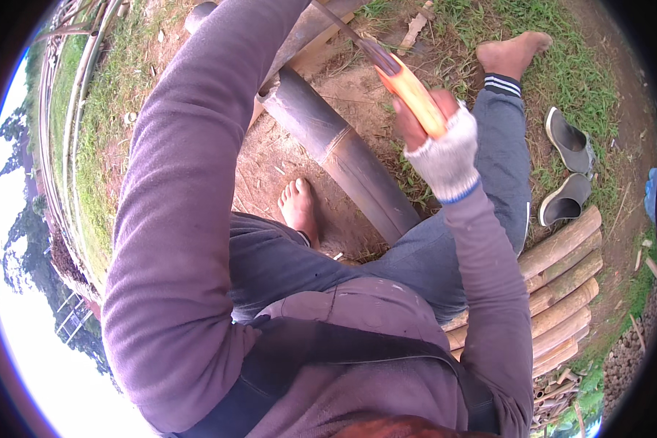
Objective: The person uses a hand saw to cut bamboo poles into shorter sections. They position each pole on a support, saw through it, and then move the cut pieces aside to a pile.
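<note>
My right hand [434, 131], in a white knitted glove with bare fingertips, is closed around the orange handle [418, 98] of a long narrow blade tool. From a dark brown collar its thin dark metal [341, 23] runs up and left to the top edge, where its far end is cut off. My left arm [186, 168] stretches forward past the top edge, so my left hand is out of sight. Below the tool, a thick dark bamboo pole [343, 150] lies slantwise between my legs, its cut upper end beside another dark pole [310, 36] at the top.
My bare feet [297, 208] rest on dirt and grass either side of the bamboo. A pair of grey slip-on shoes [568, 198] lies to the right. Beside me is a seat of peeled round poles [562, 292]. Long thin poles [69, 124] stretch along the far left.
</note>
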### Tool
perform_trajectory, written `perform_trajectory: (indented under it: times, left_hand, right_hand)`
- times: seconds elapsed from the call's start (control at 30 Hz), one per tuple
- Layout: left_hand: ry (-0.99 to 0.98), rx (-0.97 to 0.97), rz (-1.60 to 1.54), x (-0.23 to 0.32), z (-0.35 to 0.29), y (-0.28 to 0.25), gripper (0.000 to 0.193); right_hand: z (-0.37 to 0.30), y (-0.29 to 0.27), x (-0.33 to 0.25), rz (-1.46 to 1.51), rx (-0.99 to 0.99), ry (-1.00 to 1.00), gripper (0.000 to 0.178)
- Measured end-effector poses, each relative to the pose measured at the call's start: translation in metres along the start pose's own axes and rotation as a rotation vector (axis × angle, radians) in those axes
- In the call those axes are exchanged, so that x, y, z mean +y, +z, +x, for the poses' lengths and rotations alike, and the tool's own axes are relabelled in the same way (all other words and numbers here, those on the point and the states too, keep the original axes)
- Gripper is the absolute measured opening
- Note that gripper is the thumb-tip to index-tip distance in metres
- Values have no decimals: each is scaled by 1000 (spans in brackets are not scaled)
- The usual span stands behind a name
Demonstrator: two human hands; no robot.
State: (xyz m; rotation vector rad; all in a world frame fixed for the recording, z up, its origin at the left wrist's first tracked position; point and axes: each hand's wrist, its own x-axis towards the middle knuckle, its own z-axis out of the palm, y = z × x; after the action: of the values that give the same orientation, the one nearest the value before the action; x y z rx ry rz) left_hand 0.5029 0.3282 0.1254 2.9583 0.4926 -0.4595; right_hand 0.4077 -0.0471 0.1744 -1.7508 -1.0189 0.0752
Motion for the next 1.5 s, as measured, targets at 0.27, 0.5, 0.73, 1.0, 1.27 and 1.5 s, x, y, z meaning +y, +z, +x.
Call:
perform_trajectory:
  times: [0.27, 0.5, 0.73, 1.0, 1.27, 1.5]
  left_hand:
    - [-55, 327, 53, 21, -19, -32, 52]
    - [-16, -110, -905, 154, -80, -42, 61]
    - [308, -282, -1394, 358, -156, 22, 68]
    - [604, -92, -84, 190, -231, 3, 54]
    - [-413, 117, 2, -78, -355, 63, 91]
    - [-457, -53, -262, -97, -382, 56, 77]
  right_hand:
    - [-78, -76, -43, -11, -56, -22, 17]
    - [-224, -218, -109, -567, 85, 454, 26]
    - [-242, -242, -116, -366, 737, 672, 30]
    - [-264, -255, -106, -561, 639, 560, 27]
    - [-226, -179, -109, -245, 518, 556, 28]
    - [-153, -104, -128, -134, 415, 334, 31]
